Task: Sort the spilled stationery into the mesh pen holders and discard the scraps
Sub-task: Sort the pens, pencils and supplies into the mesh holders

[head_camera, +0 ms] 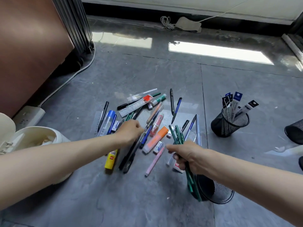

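Progress looks modest: most of the spilled stationery (157, 123) lies heaped on the grey tiled floor (147, 202), among it an orange highlighter (157, 138), a yellow glue stick (111, 159), a pink pen (155, 161), clear plastic rulers (137, 104) and several blue and black pens. One upright black mesh pen holder (229, 126) to the right already holds blue-and-white refill packets (234, 105). A second black mesh holder (223, 192) sits under the right forearm with nothing visible inside, and a third (295, 131) is cut off by the right edge.

The right hand (186, 154) grips a bundle of green pencils (175, 135) whose lower ends hang over the second holder's mouth, so pencils seem to be the sort in hand. The left hand (131, 131) is curled down into the heap; whether it pinches anything I cannot tell. A white waste bin (32, 129) at left shows crumpled paper inside; scraps in the heap are too small to pick out.
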A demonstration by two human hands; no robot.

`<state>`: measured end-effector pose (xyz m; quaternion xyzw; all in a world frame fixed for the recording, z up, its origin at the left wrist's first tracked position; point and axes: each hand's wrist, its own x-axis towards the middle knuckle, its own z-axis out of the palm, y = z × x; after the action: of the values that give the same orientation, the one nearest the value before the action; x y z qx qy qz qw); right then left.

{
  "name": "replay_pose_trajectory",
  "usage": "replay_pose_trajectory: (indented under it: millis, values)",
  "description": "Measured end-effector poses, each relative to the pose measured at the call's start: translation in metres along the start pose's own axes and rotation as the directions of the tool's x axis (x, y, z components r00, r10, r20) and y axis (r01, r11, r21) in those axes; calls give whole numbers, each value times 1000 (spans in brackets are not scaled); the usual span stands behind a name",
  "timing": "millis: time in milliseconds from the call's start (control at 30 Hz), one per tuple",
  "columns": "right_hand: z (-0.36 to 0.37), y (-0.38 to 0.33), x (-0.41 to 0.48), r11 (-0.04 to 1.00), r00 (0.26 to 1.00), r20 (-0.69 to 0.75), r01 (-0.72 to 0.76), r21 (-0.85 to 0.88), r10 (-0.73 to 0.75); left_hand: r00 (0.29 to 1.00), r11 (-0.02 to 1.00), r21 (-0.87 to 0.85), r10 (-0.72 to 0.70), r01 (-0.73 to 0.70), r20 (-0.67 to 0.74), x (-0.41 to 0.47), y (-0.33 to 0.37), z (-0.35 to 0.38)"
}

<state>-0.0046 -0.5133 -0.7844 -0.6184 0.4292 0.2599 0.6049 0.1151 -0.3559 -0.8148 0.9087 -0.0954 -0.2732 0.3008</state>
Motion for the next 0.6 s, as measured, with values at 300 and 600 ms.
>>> replay_pose_trajectory:
  millis: [300,600]
  values:
    - [-2,7,7,998,997,65,-46,33,44,979,827,547,-17,129,-205,14,-47,2]
    - [1,8,1,999,992,118,-46,-1,46,962,834,490,-165,254,-217,17,-38,16]
